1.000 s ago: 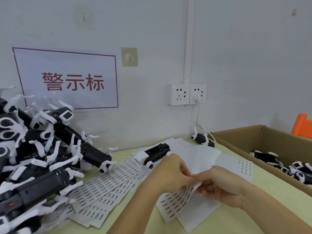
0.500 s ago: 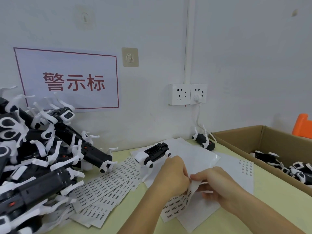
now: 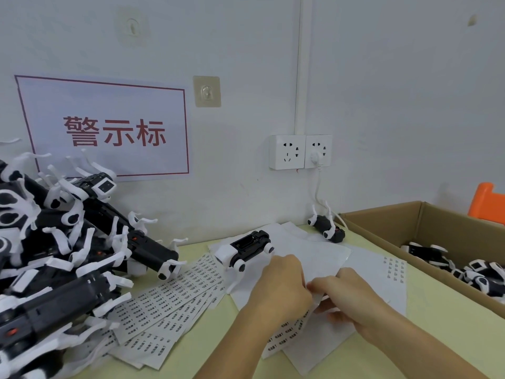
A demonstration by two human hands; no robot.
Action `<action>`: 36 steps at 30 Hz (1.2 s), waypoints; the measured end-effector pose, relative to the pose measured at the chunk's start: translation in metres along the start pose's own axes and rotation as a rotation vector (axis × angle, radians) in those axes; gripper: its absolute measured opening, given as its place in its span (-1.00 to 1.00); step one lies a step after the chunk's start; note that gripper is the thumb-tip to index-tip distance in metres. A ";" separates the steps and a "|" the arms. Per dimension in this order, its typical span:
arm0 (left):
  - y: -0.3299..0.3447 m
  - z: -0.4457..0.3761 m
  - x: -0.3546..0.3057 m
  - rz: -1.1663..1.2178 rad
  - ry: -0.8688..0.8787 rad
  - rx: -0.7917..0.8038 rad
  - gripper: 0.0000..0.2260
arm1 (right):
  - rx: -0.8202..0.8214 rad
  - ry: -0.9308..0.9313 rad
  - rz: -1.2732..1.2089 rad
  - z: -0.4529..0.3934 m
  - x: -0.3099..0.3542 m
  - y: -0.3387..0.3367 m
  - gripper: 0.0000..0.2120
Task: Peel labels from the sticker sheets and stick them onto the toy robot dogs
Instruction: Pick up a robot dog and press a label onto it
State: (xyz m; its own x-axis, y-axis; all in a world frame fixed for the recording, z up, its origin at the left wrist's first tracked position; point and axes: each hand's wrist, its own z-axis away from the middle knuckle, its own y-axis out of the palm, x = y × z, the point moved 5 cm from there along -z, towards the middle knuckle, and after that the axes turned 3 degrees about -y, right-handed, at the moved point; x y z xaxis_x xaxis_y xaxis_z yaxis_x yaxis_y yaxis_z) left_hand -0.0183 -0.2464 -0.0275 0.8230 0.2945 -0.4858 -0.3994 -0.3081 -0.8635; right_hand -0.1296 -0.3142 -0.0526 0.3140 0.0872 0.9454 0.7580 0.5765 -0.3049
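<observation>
Both hands [image 3: 314,294] pinching sticker sheet [image 3: 287,337]

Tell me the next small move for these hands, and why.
Probably lift one label free of the sticker sheet and carry it to the toy dog lying belly-up just behind. The left hand and right hand meet at the sheet's curled upper edge, fingertips pinched together, so a peel looks under way; whether a label is already loose cannot be told.
</observation>
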 end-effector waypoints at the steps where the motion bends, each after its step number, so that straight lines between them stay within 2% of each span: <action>1: 0.000 0.000 0.000 0.016 0.002 0.004 -0.81 | 0.008 0.003 -0.001 0.000 0.000 -0.001 -0.86; 5: -0.001 -0.002 0.008 0.213 -0.006 0.060 -0.89 | 0.064 0.057 -0.108 -0.002 -0.001 -0.008 -0.89; 8: -0.001 -0.003 0.018 0.407 -0.038 0.161 -0.98 | 0.120 0.102 -0.195 -0.003 -0.002 -0.011 -0.95; 11: -0.001 -0.003 0.023 0.486 -0.054 0.202 -0.97 | 0.133 0.118 -0.244 -0.006 -0.006 -0.010 -0.86; 19: -0.002 -0.001 0.022 0.501 -0.067 0.198 -0.98 | 0.130 0.063 -0.222 -0.006 -0.005 -0.010 -0.84; 23: -0.004 0.000 0.020 0.492 -0.069 0.150 -0.96 | 0.100 0.042 -0.188 -0.007 -0.006 -0.012 -0.75; 27: -0.005 -0.001 0.013 0.396 -0.063 0.063 -0.93 | 0.045 0.025 -0.156 -0.003 -0.004 -0.008 -0.95; 30: -0.005 -0.002 0.009 0.303 -0.046 -0.005 -0.90 | -0.020 0.030 -0.136 -0.005 -0.006 -0.007 -0.83; 33: -0.004 -0.003 0.007 0.261 -0.029 -0.048 -0.85 | -0.034 0.050 -0.137 -0.003 -0.006 -0.005 -0.88; 36: -0.002 -0.001 0.003 0.188 -0.034 -0.099 -0.72 | -0.053 0.031 -0.135 -0.004 -0.006 -0.002 -0.92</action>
State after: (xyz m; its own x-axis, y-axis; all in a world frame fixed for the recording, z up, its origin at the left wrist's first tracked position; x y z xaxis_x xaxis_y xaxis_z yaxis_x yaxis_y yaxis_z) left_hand -0.0143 -0.2455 -0.0271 0.7230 0.2531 -0.6428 -0.5015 -0.4476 -0.7404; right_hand -0.1312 -0.3189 -0.0582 0.2243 -0.0136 0.9744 0.8232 0.5378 -0.1820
